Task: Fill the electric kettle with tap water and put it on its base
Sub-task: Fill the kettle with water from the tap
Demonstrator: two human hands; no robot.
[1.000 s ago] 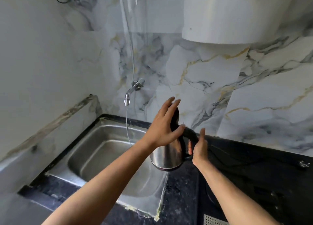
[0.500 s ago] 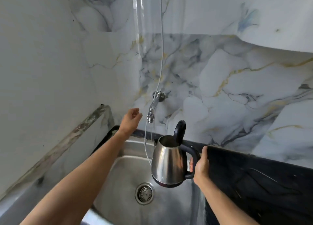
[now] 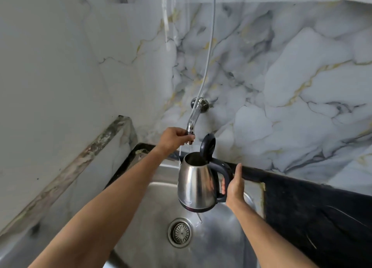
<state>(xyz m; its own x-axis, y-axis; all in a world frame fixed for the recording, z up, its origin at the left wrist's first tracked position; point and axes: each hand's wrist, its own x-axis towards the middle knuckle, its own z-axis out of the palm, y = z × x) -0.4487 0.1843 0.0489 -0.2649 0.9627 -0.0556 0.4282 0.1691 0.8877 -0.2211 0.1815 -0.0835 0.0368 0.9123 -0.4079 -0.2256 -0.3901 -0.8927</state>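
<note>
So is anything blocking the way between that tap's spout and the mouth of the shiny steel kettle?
Nothing visible does. The black lid is flipped up, leaving the stainless steel kettle open just below the chrome wall tap. The left hand grips the spout end beside the opening, not over it; the right hand holds the handle.

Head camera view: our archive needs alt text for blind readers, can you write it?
A right hand holds an open-lidded steel kettle by its handle over a sink, under a wall tap whose end the left hand grips.
</note>
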